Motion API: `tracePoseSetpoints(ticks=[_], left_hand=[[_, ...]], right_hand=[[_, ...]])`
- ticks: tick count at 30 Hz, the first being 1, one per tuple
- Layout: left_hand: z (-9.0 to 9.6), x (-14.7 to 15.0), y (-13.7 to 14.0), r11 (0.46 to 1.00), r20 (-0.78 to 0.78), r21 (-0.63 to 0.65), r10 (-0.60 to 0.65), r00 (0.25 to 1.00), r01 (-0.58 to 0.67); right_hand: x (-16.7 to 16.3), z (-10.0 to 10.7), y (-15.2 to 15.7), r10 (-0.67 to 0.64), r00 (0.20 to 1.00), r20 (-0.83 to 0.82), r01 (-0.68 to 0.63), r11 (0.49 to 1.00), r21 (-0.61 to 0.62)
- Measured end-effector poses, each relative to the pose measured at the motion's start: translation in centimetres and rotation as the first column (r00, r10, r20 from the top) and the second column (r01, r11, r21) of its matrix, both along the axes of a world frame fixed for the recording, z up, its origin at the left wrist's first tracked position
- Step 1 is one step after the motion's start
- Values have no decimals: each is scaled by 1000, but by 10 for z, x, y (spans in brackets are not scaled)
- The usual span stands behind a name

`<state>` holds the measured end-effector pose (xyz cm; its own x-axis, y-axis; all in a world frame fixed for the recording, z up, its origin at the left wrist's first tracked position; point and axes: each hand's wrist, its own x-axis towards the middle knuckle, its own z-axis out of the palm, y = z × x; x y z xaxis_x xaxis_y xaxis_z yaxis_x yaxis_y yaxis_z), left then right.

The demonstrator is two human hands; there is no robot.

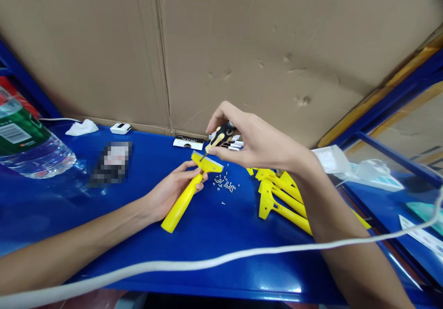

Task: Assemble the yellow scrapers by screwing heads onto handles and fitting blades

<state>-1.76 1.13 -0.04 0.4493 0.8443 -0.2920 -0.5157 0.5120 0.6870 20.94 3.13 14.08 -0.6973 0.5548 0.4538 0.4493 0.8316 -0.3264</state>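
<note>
My left hand (178, 184) is closed around the neck of a yellow scraper (180, 205), whose wide head points up and away from me. In my right hand (242, 136) is a screwdriver (221, 136) with a black and cream handle, gripped between thumb and fingers. Its shaft slants down and the tip meets the scraper's head. Just right of that head, a scatter of small screws and nuts (224, 183) lies on the blue table (214, 253). Several more yellow scraper handles (287, 200) are piled beyond them, partly hidden by my right forearm.
A large water bottle (31, 138) stands at left, near a blurred-out dark item (112, 163). Along the cardboard wall sit a crumpled tissue (82, 127), a white device (120, 128) and small boxes (188, 142). A white cable (207, 263) crosses the foreground.
</note>
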Motion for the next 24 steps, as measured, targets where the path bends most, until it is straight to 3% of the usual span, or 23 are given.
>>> tracePoseSetpoints(ticks=[8,13,18,24], left_hand=[[2,2,-4,1000,-19,10,-29,999,29],[2,1,-2,1000,-6,-7,-8,1000,8],[1,0,-1,1000,-31,20,-8,999,9],[-3,-1,2,1000,-13,13,-2,1000,2]], right_hand=[[-1,0,0,-8,999,-39,9,1000,15],[3,1,1,17,1000,-15,-18,998,-56],[3,0,2,-35,999,-5,35,999,-23],[4,1,3,20,1000,0,-20,996,-82]])
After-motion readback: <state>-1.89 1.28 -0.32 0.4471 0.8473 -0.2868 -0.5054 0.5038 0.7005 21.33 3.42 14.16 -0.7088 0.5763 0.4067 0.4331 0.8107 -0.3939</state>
